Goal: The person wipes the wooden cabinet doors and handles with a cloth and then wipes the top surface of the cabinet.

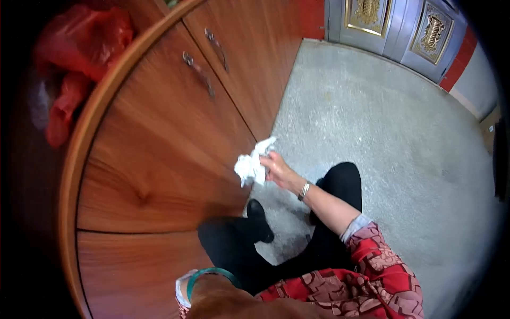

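Note:
My right hand [280,171] is closed around a crumpled white cloth or tissue [251,168]. It holds this just in front of the lower edge of a brown wooden cabinet door [175,154]; whether the two touch, I cannot tell. A metal-band watch [304,191] sits on the right wrist. Of my left arm, only a blurred stretch of skin close to the camera shows at the bottom, with a green bangle [212,271] around it. The fingers of my left hand are out of sight.
Two metal handles [197,73] are on the cabinet doors. Red plastic bags [87,45] lie on top, at the upper left. My bent knees and a black shoe [258,220] are low over the grey floor [404,159]. A silver door with gold panels [396,26] stands at the back.

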`<move>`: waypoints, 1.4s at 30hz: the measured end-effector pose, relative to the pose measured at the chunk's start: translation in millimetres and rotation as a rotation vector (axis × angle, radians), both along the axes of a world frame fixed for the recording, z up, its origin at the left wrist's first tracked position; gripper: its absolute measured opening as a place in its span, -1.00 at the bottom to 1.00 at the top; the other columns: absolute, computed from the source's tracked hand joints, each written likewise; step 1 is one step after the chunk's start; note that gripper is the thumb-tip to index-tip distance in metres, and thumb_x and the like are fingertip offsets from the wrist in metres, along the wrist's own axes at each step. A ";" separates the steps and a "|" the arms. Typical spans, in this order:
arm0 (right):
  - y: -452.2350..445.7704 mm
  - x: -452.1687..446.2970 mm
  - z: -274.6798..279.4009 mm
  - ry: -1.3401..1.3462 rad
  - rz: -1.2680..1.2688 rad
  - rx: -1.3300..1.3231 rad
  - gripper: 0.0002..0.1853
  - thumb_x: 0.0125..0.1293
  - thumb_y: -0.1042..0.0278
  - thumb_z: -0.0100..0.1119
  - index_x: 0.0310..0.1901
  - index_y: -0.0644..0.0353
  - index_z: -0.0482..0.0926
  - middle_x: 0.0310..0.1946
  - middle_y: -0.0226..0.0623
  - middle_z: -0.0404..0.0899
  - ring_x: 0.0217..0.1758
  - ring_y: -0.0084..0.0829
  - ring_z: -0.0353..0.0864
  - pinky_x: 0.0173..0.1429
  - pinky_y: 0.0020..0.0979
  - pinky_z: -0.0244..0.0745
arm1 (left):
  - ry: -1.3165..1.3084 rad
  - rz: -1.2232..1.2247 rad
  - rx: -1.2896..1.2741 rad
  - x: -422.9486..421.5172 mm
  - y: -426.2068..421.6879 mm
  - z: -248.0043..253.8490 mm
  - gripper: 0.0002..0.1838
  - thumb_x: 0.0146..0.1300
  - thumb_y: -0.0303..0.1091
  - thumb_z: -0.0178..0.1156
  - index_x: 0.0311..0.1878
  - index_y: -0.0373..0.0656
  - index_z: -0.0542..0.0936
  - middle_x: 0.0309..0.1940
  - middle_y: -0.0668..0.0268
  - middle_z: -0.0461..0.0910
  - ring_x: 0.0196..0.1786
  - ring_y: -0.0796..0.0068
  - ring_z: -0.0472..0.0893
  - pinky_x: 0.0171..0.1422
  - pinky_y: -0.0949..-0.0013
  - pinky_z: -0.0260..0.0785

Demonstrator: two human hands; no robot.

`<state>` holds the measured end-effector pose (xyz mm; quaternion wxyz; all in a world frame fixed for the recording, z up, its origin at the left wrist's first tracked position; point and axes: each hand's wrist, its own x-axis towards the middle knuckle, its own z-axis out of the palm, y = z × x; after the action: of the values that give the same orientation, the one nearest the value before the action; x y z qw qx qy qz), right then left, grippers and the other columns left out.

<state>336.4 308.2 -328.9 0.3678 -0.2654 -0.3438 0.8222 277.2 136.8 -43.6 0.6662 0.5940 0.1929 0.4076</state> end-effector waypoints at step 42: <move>-6.6 -1.8 13.0 -0.004 -0.134 0.008 -0.63 0.28 0.26 0.13 0.09 0.09 0.35 -0.12 -0.33 0.55 -0.08 -0.39 0.62 -0.24 -0.20 0.65 | 0.092 -0.018 -0.044 5.4 1.2 -11.6 -0.25 0.12 0.08 0.23 0.25 -0.28 0.38 0.20 0.04 0.40 0.25 0.09 0.39 0.27 0.18 0.30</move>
<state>334.6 301.6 -315.9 0.4223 -0.2881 -0.3294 0.7938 282.6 138.0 -55.2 0.6731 0.5991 0.2271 0.3694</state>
